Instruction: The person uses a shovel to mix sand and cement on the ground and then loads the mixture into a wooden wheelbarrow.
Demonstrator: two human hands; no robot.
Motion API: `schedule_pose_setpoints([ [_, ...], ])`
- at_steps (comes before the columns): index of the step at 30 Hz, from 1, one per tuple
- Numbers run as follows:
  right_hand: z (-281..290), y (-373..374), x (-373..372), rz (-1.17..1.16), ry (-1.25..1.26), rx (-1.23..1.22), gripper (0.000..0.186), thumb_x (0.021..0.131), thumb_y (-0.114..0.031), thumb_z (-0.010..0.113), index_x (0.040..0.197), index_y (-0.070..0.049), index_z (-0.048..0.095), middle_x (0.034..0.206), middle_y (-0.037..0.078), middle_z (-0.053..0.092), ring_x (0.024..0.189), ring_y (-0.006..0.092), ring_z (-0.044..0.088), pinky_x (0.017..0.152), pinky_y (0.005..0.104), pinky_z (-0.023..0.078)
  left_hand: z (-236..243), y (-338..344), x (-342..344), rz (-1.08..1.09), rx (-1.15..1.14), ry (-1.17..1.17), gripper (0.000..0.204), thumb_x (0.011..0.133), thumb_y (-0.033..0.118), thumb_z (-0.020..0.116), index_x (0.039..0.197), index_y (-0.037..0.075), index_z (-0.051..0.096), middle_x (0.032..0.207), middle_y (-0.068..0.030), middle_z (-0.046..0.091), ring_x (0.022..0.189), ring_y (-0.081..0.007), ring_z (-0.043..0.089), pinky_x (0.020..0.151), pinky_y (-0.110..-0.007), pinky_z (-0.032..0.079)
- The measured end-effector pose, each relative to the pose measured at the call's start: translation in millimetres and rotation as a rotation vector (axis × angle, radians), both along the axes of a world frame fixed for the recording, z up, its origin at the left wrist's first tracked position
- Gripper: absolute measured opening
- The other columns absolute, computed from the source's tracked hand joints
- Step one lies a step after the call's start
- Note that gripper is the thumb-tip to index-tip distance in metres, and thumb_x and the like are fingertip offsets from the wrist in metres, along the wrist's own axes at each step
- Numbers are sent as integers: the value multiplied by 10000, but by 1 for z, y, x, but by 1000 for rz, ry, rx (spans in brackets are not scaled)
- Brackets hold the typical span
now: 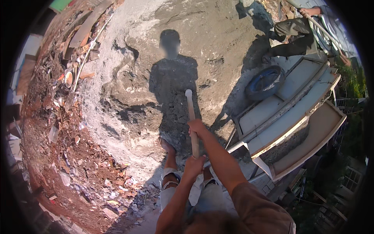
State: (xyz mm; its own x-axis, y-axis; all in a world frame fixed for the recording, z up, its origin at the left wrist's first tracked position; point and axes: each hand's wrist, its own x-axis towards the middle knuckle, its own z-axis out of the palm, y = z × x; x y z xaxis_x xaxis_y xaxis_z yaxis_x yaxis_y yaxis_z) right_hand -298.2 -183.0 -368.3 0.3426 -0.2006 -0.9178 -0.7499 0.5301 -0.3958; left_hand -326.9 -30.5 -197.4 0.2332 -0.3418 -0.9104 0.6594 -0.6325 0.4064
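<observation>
Left hand (pixel 193 167), right hand (pixel 198 128) farther along, fingers (pixel 191 123) curled closed around a wooden handle (pixel 191 110), rough grey ground (pixel 222 76) beneath

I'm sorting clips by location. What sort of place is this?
Probably an outdoor building site: it shows a broad spread of grey, mortar-like material, scattered debris left of it, and a wooden handle gripped by left hand and right hand.

Mortar (pixel 134 78) lies ahead under the handle (pixel 194 145); litter (pixel 83 156) spreads left, 1 pole (pixel 92 46) lying between them. Trays (pixel 281 125) stand right, a tub (pixel 266 84) beside their far edge, a co-worker (pixel 295 28) beyond.
</observation>
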Motion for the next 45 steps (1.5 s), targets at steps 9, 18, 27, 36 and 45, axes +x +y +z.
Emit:
schedule_pose_setpoints([
  [9,130,32,-138,-888,-184,394,262,769,-141,661,952,-51,498,735,92,533,670,237,590,607,402,542,259,37,-34,-786,134,-139,471,878,437,615,898,-33,587,705,-159,639,633,-278,650,615,-386,505],
  [18,140,67,-345,-1363,-118,511,216,758,-113,647,897,-68,488,696,80,517,632,226,563,601,385,529,383,-29,-93,-1218,-33,-14,563,952,470,536,1322,47,509,803,-116,655,776,-195,637,720,-354,503],
  [27,196,60,-539,-1890,-360,200,231,809,-102,574,1021,-29,516,869,106,597,791,283,630,784,411,551,410,-156,-140,-1126,-730,-351,497,900,362,667,1224,-6,584,675,-56,618,629,-73,561,566,-245,425],
  [36,391,-165,-456,-2051,-588,-352,225,897,-166,549,1062,-43,458,1000,142,540,867,294,589,700,512,573,390,-277,-56,-356,-826,-674,353,968,297,595,1217,47,597,704,-6,563,502,-63,500,435,-214,378],
  [45,438,-207,-437,-1770,-771,-864,235,870,-82,638,949,-56,419,796,88,616,700,226,666,611,382,579,221,-268,-19,61,-632,-521,366,968,390,504,1188,102,558,1000,-60,621,818,-200,631,649,-334,495],
])
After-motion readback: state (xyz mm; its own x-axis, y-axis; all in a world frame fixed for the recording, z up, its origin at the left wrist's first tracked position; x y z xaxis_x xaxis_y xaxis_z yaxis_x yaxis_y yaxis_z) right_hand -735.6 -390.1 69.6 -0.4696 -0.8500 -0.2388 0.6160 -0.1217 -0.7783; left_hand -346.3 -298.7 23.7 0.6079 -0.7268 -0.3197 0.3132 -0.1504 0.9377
